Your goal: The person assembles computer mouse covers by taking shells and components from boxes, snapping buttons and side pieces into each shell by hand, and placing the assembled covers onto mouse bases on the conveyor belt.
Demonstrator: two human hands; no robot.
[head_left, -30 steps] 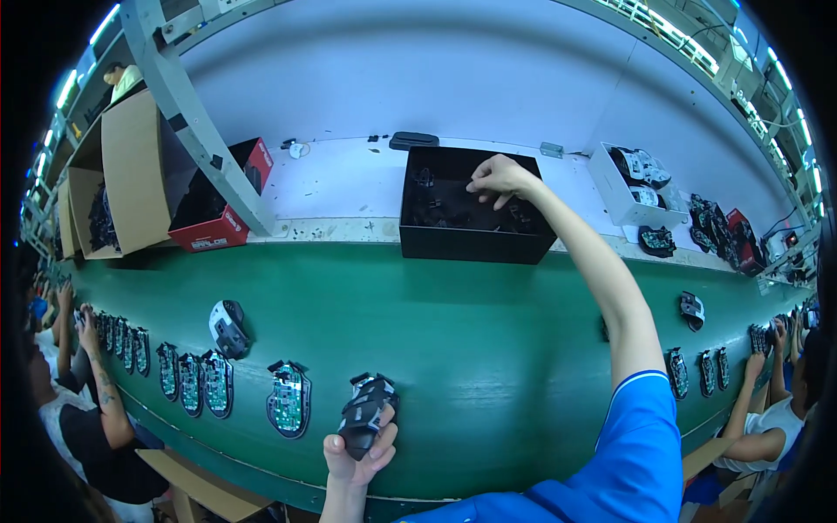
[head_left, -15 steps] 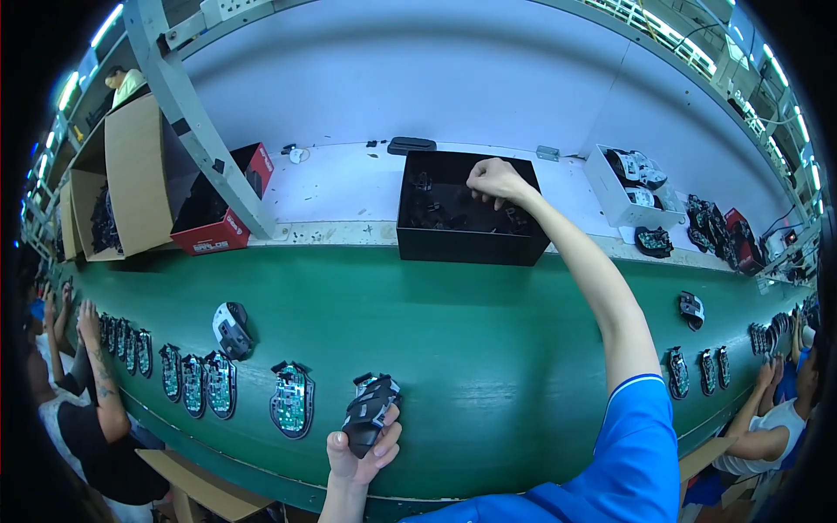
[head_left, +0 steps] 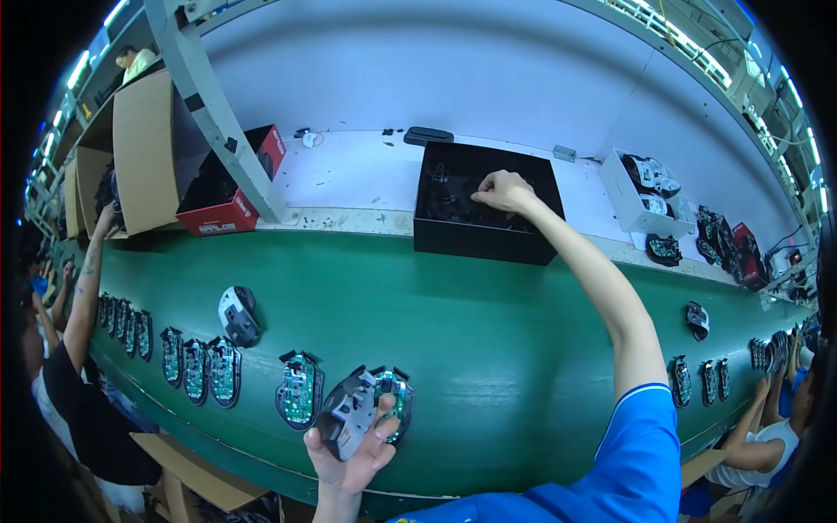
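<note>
Near the front edge of the green bench, my left hand grips a dark grey computer mouse shell between thumb and fingers. The shell is tilted, showing its ribbed inside. Right behind it, partly covered, is a mouse base with a green circuit board; whether it touches the shell I cannot tell. A similar mouse base lies just to the left. My right hand reaches inside a black box holding small dark parts. Its fingers are curled together, and whatever they may pinch is hidden.
A row of mouse bases runs along the left, with a white-and-black mouse behind it. Boxes on the shelf include a red one and a white one of shells. At far left a co-worker's arm reaches into a carton.
My left hand has turned the shell so its inside shows, revealing the base behind. My right hand stays in the box, slightly lower. The left co-worker's arm now reaches to the carton.
</note>
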